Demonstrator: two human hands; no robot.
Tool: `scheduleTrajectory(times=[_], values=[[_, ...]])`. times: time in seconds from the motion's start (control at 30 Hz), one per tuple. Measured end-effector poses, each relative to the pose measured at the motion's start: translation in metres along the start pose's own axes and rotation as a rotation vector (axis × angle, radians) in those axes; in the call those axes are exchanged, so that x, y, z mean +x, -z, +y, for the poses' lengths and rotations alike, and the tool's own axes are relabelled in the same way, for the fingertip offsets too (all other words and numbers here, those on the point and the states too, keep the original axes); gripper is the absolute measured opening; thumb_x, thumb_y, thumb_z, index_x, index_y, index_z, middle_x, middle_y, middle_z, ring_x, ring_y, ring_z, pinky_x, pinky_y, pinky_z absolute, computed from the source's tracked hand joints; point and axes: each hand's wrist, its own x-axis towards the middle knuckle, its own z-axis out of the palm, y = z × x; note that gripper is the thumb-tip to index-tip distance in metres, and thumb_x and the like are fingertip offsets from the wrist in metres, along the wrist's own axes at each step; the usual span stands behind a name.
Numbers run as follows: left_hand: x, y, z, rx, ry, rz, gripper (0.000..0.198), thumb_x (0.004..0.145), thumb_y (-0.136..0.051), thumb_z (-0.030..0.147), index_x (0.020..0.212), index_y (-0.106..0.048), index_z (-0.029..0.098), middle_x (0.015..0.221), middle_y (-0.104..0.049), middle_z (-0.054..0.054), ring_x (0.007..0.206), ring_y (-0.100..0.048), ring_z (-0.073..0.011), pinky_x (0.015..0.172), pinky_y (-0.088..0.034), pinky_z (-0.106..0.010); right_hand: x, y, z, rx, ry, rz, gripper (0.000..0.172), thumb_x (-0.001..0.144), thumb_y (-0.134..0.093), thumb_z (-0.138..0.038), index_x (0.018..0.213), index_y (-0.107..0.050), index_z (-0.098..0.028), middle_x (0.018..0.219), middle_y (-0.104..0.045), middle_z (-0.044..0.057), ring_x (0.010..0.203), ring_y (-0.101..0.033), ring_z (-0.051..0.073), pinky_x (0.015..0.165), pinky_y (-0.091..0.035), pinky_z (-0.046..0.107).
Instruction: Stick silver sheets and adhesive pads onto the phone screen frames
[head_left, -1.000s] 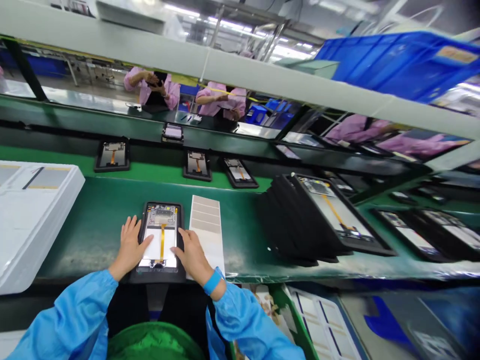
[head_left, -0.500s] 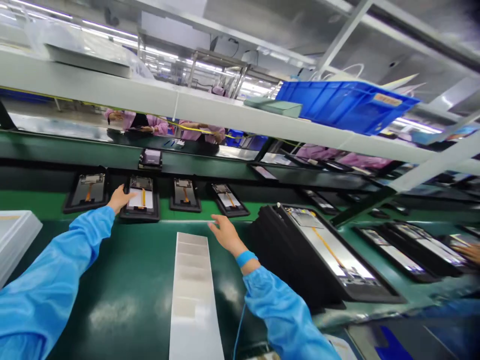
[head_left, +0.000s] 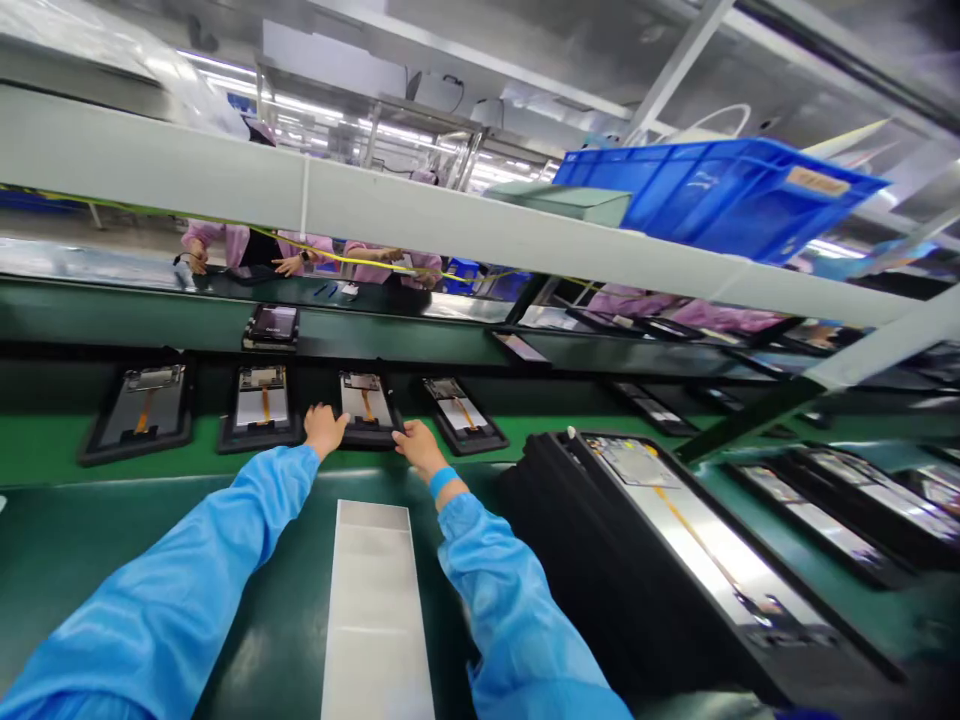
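Both my hands are at one tablet panel in a black tray (head_left: 366, 400) on the green belt. My left hand (head_left: 325, 430) grips the tray's left edge, fingers closed on it. At the lower right corner, my right hand (head_left: 418, 446) has its thumb and fingers on the rim. The panel shows a metal plate and an orange ribbon cable. Similar panels in trays lie to the left (head_left: 261, 405), farther left (head_left: 146, 410) and to the right (head_left: 461, 410).
A long white strip (head_left: 379, 610) lies on the green bench before me. Stacked black trays with a large panel (head_left: 697, 520) stand at the right. A white shelf (head_left: 420, 215) carries a blue bin (head_left: 697, 195). People in pink sleeves work across the line.
My left hand has moved right, from the neighbouring tray to this one. My right hand has moved left onto its corner. Both hands have closed on the tray, and the view has shifted slightly.
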Motion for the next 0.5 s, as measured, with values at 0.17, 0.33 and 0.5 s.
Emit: scheduleTrajectory(times=[0.17, 0.33, 0.5], values=[[-0.093, 0.072, -0.014, -0.233, 0.055, -0.039, 0.047, 0.096, -0.047, 0.029, 0.138, -0.044, 0.009, 0.126, -0.066, -0.020, 0.109, -0.068, -0.0215, 0.092, -0.053, -0.034, -0.100, 0.034, -0.039, 0.100, -0.055, -0.171, 0.027, 0.084, -0.065, -0.021, 0.111, -0.064, -0.015, 0.102, -0.070, 0.010, 0.081, -0.070, 0.017, 0.066, -0.061, 0.031], [-0.246, 0.153, -0.076, -0.628, 0.126, 0.032, 0.061, 0.081, -0.069, 0.039, 0.135, -0.048, 0.019, 0.134, -0.063, -0.011, 0.118, -0.063, -0.0225, 0.102, -0.050, -0.036, -0.252, 0.110, -0.064, 0.027, 0.082, -0.232, 0.029, 0.092, -0.058, -0.036, 0.118, -0.064, -0.023, 0.117, -0.068, 0.008, 0.100, -0.066, 0.021, 0.084, -0.057, 0.035], [-0.355, 0.173, -0.144, -0.584, 0.279, 0.083, 0.065, 0.072, -0.073, 0.050, 0.127, -0.054, 0.021, 0.124, -0.066, -0.010, 0.115, -0.064, -0.0280, 0.103, -0.049, -0.046, -0.345, 0.104, -0.061, -0.053, 0.051, -0.213, 0.021, 0.095, -0.052, -0.031, 0.108, -0.067, -0.022, 0.100, -0.069, 0.007, 0.090, -0.067, 0.021, 0.078, -0.055, 0.033]])
